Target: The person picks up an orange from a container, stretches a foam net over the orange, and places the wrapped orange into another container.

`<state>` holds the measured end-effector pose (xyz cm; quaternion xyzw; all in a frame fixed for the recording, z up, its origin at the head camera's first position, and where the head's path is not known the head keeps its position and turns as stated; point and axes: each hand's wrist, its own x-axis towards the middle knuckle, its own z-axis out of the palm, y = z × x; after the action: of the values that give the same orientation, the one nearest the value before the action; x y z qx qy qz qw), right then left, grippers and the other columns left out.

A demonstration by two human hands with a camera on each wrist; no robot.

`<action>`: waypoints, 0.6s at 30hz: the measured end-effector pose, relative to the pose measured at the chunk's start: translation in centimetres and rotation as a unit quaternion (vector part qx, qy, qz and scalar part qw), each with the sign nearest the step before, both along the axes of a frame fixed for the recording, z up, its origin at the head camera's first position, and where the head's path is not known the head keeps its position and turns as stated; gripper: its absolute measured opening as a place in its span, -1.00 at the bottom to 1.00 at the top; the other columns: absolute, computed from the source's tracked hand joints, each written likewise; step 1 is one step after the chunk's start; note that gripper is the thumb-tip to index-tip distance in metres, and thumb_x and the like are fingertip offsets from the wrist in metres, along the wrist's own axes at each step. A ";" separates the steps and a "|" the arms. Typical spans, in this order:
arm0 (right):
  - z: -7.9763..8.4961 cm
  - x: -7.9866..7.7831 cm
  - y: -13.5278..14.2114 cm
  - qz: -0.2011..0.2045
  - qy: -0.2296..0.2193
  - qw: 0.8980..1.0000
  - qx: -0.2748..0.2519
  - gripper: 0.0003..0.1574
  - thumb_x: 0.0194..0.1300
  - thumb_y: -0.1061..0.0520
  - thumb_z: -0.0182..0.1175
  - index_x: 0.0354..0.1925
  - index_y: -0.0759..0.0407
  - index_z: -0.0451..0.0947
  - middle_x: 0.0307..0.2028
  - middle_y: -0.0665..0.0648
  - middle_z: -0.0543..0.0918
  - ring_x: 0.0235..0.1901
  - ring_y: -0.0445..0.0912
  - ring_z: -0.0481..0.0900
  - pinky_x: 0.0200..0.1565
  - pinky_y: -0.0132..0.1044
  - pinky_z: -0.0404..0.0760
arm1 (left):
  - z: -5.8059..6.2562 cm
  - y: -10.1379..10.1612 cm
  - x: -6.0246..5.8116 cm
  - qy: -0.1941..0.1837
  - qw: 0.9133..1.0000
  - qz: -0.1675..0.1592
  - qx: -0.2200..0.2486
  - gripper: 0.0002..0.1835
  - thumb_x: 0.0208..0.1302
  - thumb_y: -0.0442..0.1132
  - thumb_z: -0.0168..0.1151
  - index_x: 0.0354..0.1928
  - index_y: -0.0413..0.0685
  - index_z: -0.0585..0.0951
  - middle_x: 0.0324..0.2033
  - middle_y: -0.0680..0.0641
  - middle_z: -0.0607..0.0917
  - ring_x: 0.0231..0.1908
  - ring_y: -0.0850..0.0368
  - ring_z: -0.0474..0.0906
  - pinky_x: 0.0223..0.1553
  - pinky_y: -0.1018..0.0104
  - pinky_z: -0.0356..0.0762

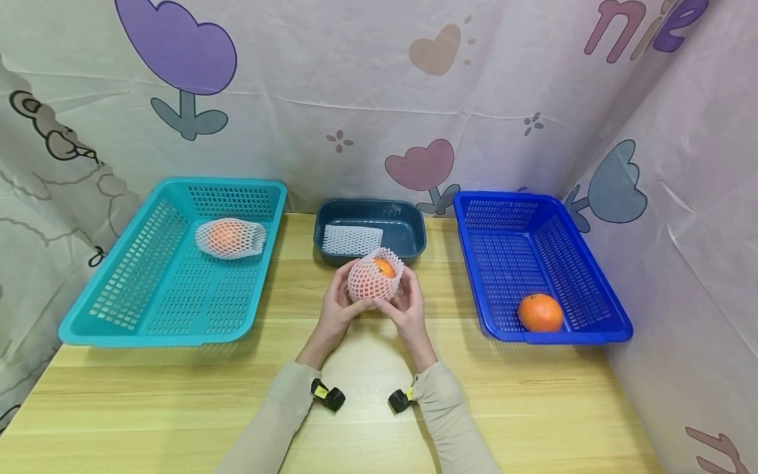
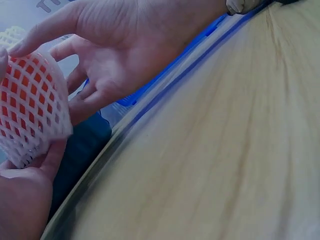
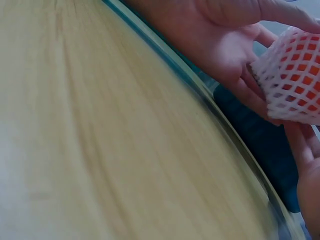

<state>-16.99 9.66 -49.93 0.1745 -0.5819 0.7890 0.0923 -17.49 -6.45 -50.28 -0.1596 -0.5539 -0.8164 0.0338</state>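
Between both hands, above the table's middle, is an orange (image 1: 385, 266) in a pale pink foam net sleeve (image 1: 372, 284). Part of its bare peel shows through the sleeve's opening at the upper right. My left hand (image 1: 337, 304) grips the netted fruit from the left, and my right hand (image 1: 410, 308) holds it from the right. Both thumbs meet on the near side; most of the other fingers are hidden behind the fruit. In the left wrist view, red-orange peel shows through the mesh (image 2: 32, 102).
A dark blue-grey bin (image 1: 405, 230) holding flat white foam net (image 1: 352, 240) stands behind the hands. On the left, a turquoise basket (image 1: 195, 322) contains a netted orange (image 1: 227, 238). On the right, a blue basket (image 1: 474, 276) contains a bare orange (image 1: 540, 313).
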 end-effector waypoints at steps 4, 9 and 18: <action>0.0 -0.1 0.1 -0.001 0.010 1.000 0.007 -0.10 0.13 0.37 0.35 0.38 0.31 0.22 0.28 0.30 0.41 0.25 0.06 0.38 0.24 -0.19 0.46 | 0.1 0.0 0.0 -0.001 1.000 0.004 0.020 -0.14 0.06 -0.63 0.36 0.42 -0.20 0.24 0.33 -0.21 0.36 0.36 -0.05 0.25 0.37 0.22 0.26; 0.0 -0.1 0.1 0.005 0.017 1.000 -0.004 -0.10 0.11 0.34 0.37 0.36 0.36 0.21 0.29 0.34 0.38 0.26 0.08 0.37 0.28 -0.16 0.43 | 0.2 0.0 0.1 0.006 0.999 -0.004 0.036 -0.11 -0.01 -0.66 0.37 0.41 -0.26 0.24 0.31 -0.21 0.37 0.35 -0.05 0.27 0.36 0.21 0.28; 0.1 -0.1 0.2 0.004 0.022 1.000 0.000 -0.05 0.09 0.23 0.44 0.35 0.35 0.22 0.30 0.37 0.36 0.28 0.08 0.36 0.31 -0.13 0.39 | 0.1 0.0 0.1 0.003 0.998 -0.026 0.057 -0.03 -0.10 -0.59 0.47 0.40 -0.29 0.22 0.30 -0.20 0.37 0.33 -0.06 0.27 0.34 0.19 0.33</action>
<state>-17.13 9.85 -49.87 0.1947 -0.5788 0.7853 0.1018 -17.39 -6.45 -50.19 -0.1746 -0.5024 -0.8465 0.0236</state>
